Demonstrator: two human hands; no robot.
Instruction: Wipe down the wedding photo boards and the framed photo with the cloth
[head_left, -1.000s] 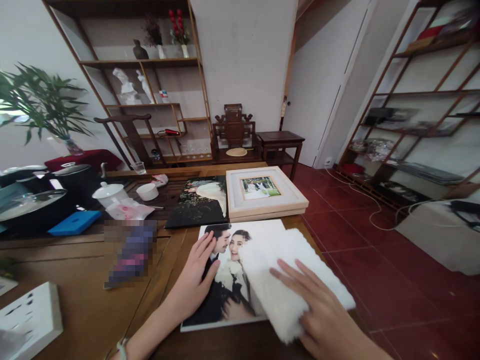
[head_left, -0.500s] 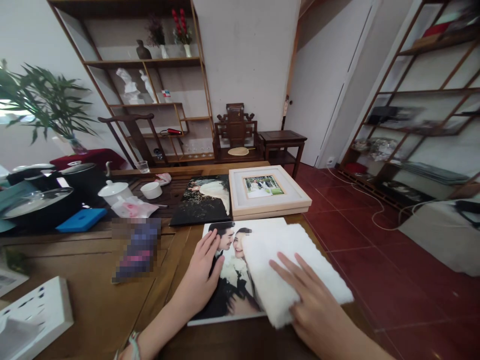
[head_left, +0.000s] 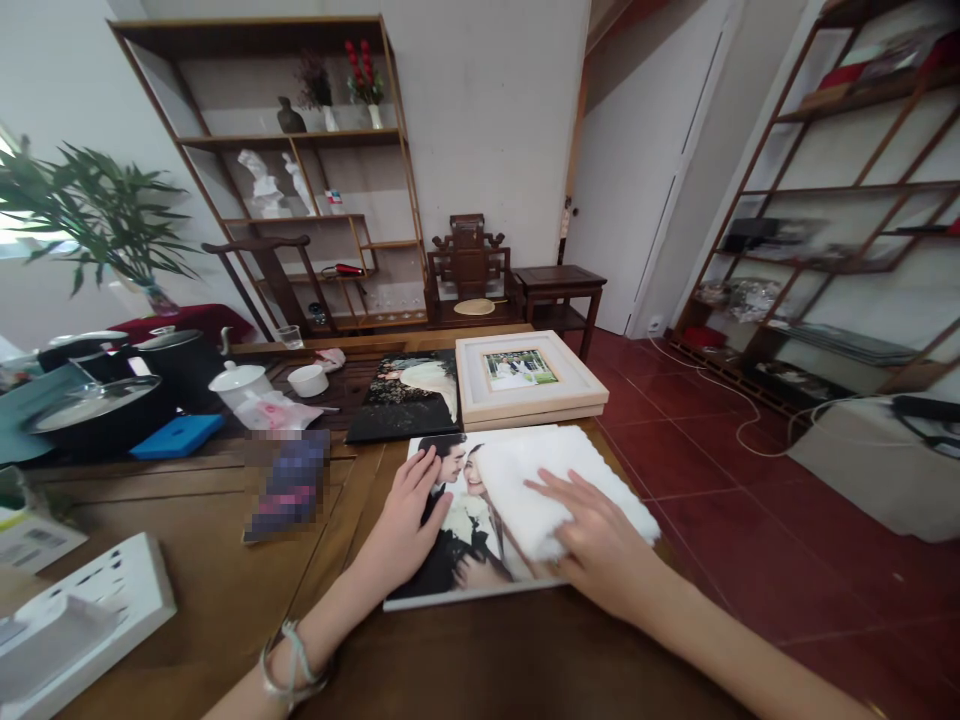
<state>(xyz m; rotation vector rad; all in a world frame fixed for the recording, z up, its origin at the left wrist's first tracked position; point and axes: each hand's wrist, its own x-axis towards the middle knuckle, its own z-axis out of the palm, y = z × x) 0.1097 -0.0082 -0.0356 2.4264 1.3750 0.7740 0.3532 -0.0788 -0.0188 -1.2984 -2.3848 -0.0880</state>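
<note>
A large glossy photo panel (head_left: pixel 474 520) of a couple lies flat on the wooden table before me. My left hand (head_left: pixel 415 505) rests on its left part, fingers stretched out and thumb apart. Over the panel's right part is spread a fluffy white cloth (head_left: pixel 517 490), covering much of the print. My right hand (head_left: pixel 600 535) lies on the cloth with its fingers extended and spread, pressing it down. Its thumb side is by the cloth's near edge, partly hidden.
Behind the panel are a pale wooden framed photo (head_left: pixel 529 402) and a dark photo panel (head_left: pixel 397 415). To the left stand a power strip (head_left: pixel 97 630), a blue box (head_left: pixel 178 436), a lidded pan (head_left: pixel 97 410), a white teapot (head_left: pixel 240 383) and a small cup (head_left: pixel 308 380).
My right hand and the white cloth have shifted left and away from me over the panel. My left hand stays at the panel's left part. The camera view has shifted slightly.
</note>
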